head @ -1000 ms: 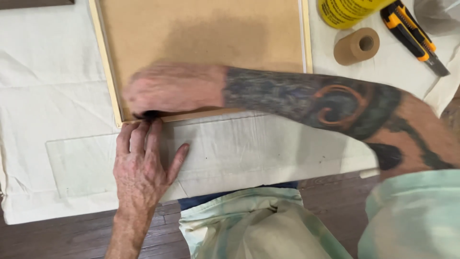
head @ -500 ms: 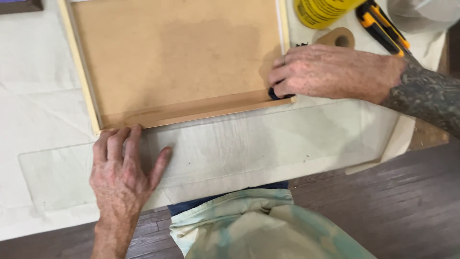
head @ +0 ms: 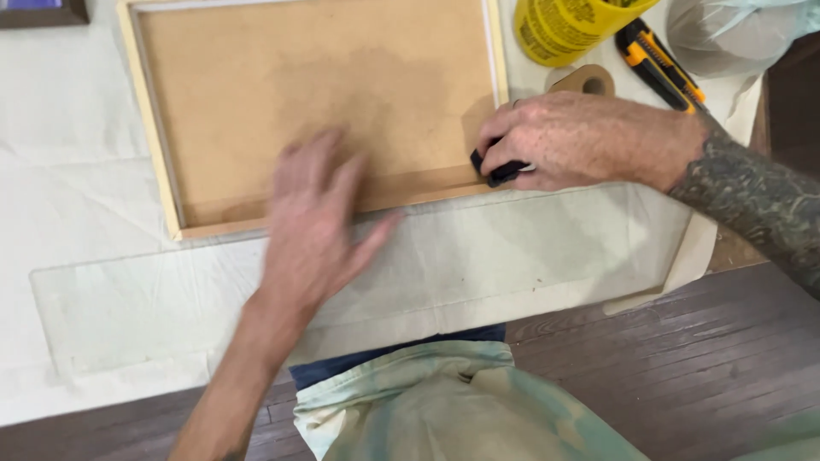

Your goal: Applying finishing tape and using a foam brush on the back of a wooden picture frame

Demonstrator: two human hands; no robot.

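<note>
R hand (head: 581,141) curled tight on a small black tool (head: 500,171) at the frame's (head: 154,154) lower-right corner, by the glass strip's (head: 530,248) top edge w/ tip down, while L hand (head: 320,218), open, empty, blurred, hovers over frame/glass, prob. to steady them.

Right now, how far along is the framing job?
Done: brown backing board sits inside the pale wood frame. In hand: right hand grips a small black tool at the frame's lower right corner; left hand hovers, blurred. Left: clear sheet lies loose beside the frame.
</note>
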